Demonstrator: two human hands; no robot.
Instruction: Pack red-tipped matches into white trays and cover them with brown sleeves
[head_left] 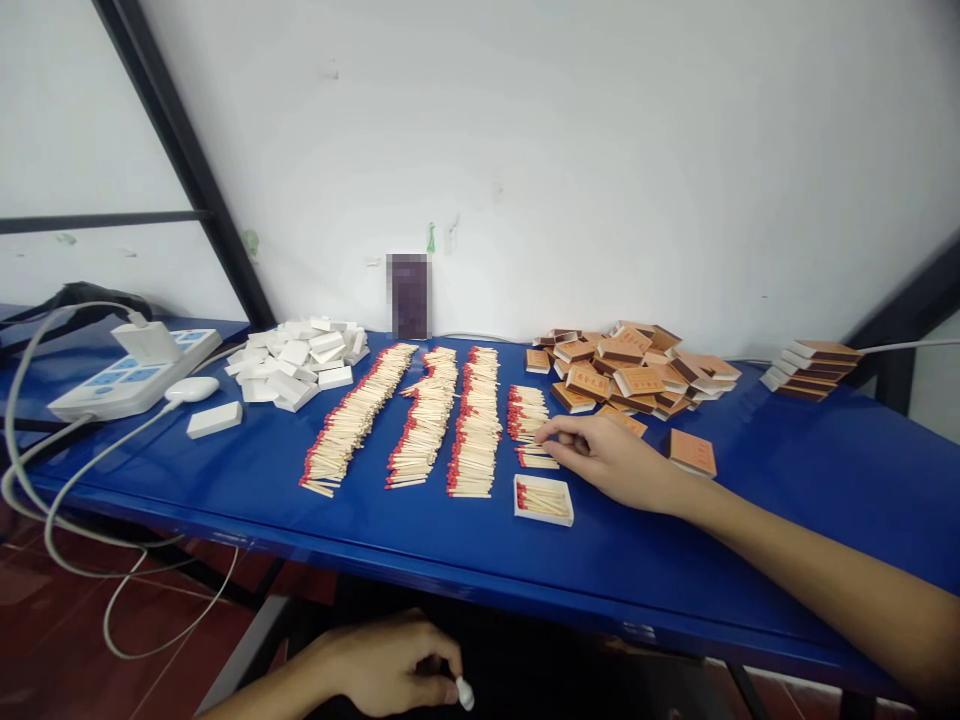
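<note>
My right hand (611, 460) reaches over the desk to the shortest row of red-headed matches (528, 412). Its thumb and forefinger close on the bare ends of several matches, at the gap near the row's front. Just in front lies a white inner matchbox tray (544, 515), open side up, partly filled with matches. Below the desk edge, my left hand (394, 665) pinches a small white piece (465, 692) that looks like an earbud. An orange matchbox sleeve (691, 453) lies beside my right forearm.
Three longer match rows (472, 440) stretch leftward across the blue desk (300, 535). White trays (296, 360) are heaped at the back left, orange sleeves (637, 375) at the back right. Stacked matchboxes (810, 368) stand far right; a power strip (135, 375) with cables is left.
</note>
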